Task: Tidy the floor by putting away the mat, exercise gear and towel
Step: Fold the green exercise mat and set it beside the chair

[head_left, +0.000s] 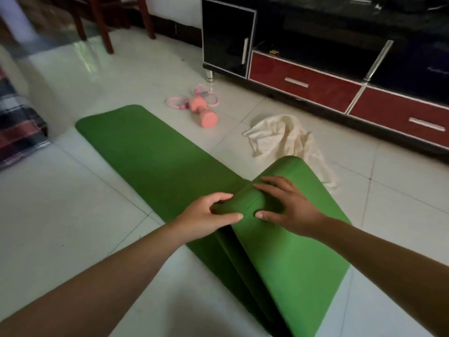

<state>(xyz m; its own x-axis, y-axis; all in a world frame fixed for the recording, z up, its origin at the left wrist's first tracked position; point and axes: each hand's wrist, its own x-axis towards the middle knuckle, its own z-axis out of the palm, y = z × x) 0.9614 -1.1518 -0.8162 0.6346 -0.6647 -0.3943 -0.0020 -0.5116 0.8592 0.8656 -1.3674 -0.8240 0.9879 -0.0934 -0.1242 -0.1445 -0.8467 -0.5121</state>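
Observation:
A green exercise mat (150,152) lies on the tiled floor, flat at its far end and folded or curled over at its near end. My left hand (209,215) pinches the folded edge of the mat from the left. My right hand (289,205) presses and grips the same fold from the right, fingers spread over it. Beyond the mat lie a pink dumbbell (205,113) and a pink skipping rope (177,102) beside it. A cream towel (284,137) sits crumpled on the floor to the right of the mat.
A black and red TV cabinet (315,81) with drawers runs along the back right. Wooden chair legs (104,27) stand at the back left. A striped fabric item (17,127) sits at the left edge. Pale floor tiles (73,190) surround the mat.

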